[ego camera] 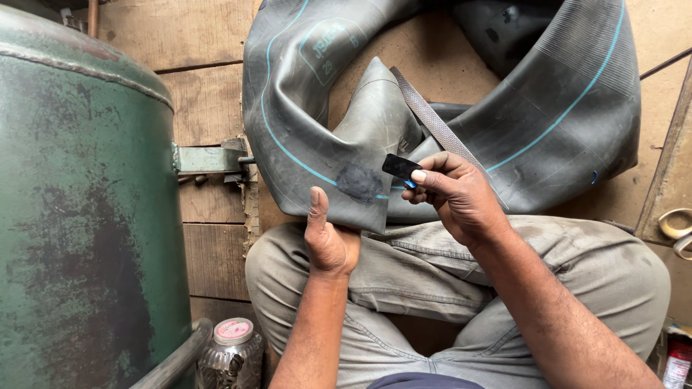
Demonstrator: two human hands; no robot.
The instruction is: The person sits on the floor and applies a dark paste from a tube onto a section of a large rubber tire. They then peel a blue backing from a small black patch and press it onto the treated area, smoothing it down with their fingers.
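Observation:
A large black rubber inner tube [548, 122] with a thin blue line lies folded over my knees [404, 274]. A roughened dull grey spot [358, 181] shows on the fold nearest me. My left hand [328, 238] grips the tube's lower edge just below that spot, thumb pointing up. My right hand [454, 194] pinches a small black patch [400, 167] with a blue edge, held just right of the grey spot. A long flat metal file [432, 119] also passes through my right hand and slants up to the left across the tube.
A big green, rusty metal tank [79, 216] fills the left side, with a bracket [205, 158] reaching toward the tube. A glass jar with a pink lid [232, 349] stands by the tank's base. Wooden planks [209, 101] lie beneath everything. Scissor handles [677, 225] show at the right edge.

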